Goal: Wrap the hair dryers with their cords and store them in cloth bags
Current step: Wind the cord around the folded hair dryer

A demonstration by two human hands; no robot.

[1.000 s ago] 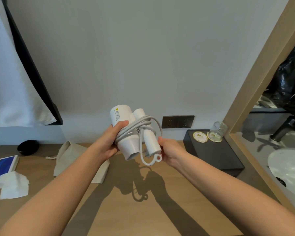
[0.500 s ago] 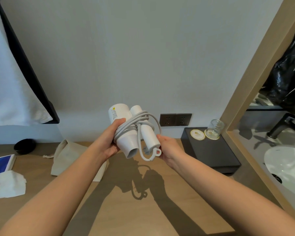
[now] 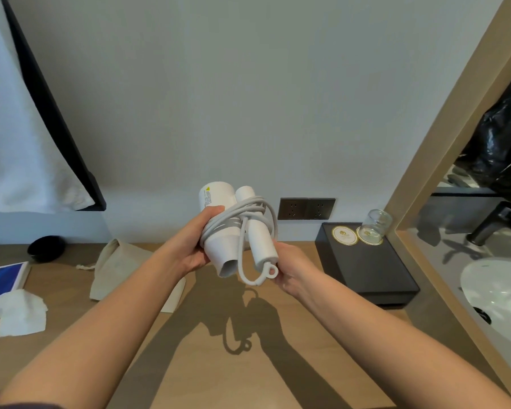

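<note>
So the person's got the white hair dryer (image 3: 222,234) held up in the air over the middle of the wooden tabletop (image 3: 189,364), both hands on it. The cord (image 3: 242,211) is looped a few times around the barrel and the folded handle, with one loose loop hanging off the bottom. The left hand (image 3: 189,249) wraps the barrel from the left side, fingers curled over the cord turns and clamped on them. The right hand (image 3: 291,268) holds the lower end of the handle, its fingers tucked behind it and mostly hidden. A beige cloth bag (image 3: 115,267) lies flat toward the back left of the tabletop, well apart from the dryer. A black tray (image 3: 366,270) sits at the back right corner with an upside-down glass (image 3: 376,224) on it. A crumpled tissue (image 3: 21,315) lies by the left edge.
</note>
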